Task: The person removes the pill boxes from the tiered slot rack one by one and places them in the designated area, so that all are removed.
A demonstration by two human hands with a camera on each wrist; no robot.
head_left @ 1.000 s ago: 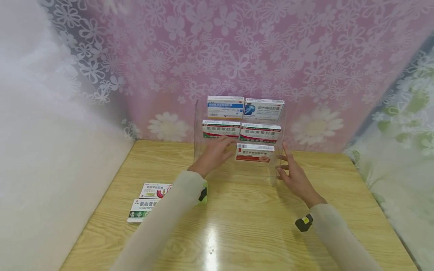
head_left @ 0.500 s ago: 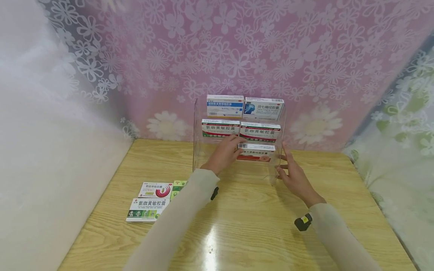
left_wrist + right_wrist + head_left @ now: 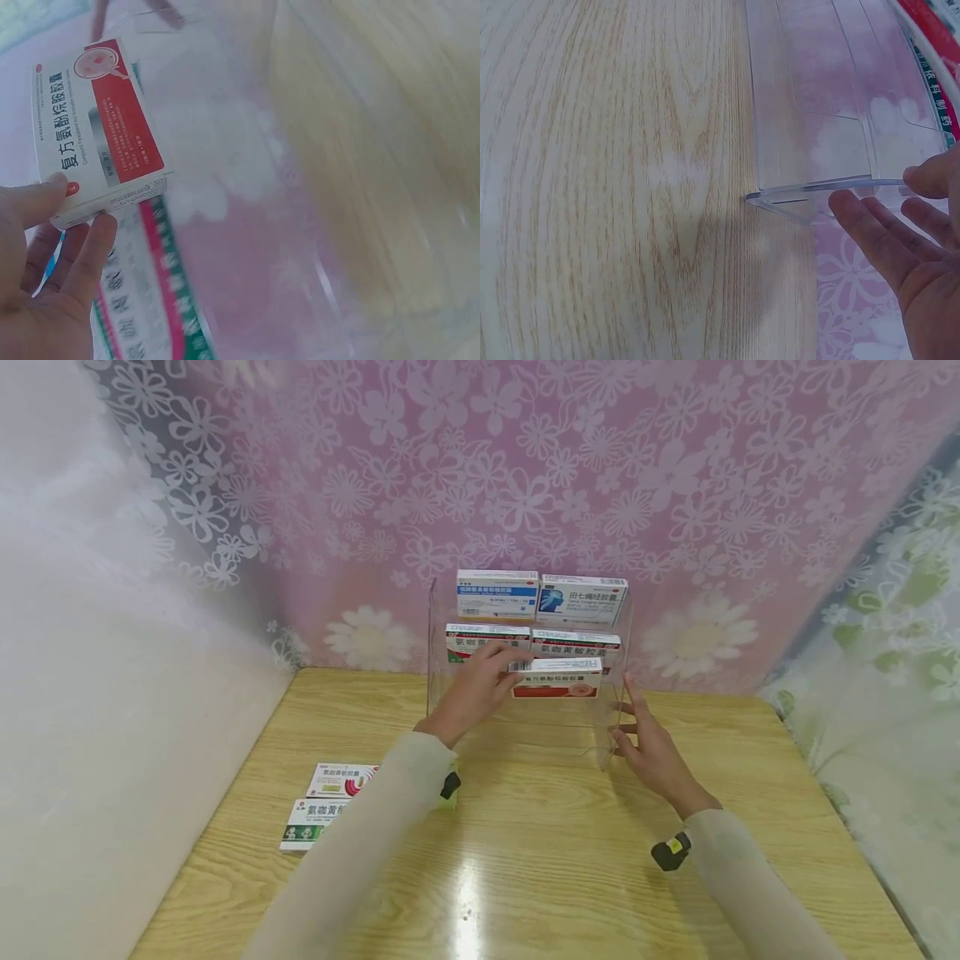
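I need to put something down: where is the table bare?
Bare: table between the sleeves, before the rack; also between right sleeve and leafy cloth. Crowded: the flat boxes by the left sleeve; the rack, where the left hand grips a red-banded box.

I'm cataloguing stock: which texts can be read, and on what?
"复方氨酚烷胺胶囊": held box
"氨咖黄敏胶囊", "依科制药": right middle box
"咖黄敏": left middle box, partly covered
"氨咖黄敏胶囊": upper table box
"氨咖黄": lower table box, partly covered
"田七痛经胶囊": top right box, slightly blurred
Top left box and all small print: too blurred or small.
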